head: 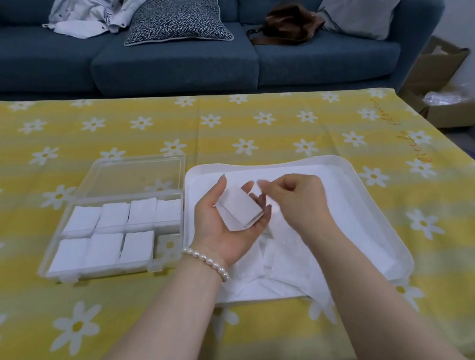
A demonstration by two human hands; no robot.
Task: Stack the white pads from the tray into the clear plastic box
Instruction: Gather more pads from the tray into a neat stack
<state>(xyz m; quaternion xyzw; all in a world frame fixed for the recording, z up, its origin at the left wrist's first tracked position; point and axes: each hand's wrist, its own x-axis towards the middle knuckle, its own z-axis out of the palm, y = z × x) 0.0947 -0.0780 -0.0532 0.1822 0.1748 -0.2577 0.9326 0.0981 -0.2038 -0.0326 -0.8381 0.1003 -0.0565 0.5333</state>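
Note:
My left hand (230, 225) is palm up over the white tray (362, 182) and cradles a small stack of white pads (241, 209). My right hand (294, 193) hovers just right of that stack, fingers pinched together; a blurred white edge shows at its fingertips, and I cannot tell if it grips a pad. More loose white pads (283, 270) lie scattered in the tray. The clear plastic box (43, 268) sits left of the tray with its lid open flat behind it. Several stacks of pads (111, 234) fill it in two rows, and the front right slot shows only tablecloth.
A yellow tablecloth (253, 124) with white daisies covers the table. Behind it stands a blue sofa (174, 65) with cushions, a crumpled garment and a brown bag (286, 25). Cardboard boxes (443, 88) sit on the floor at the right.

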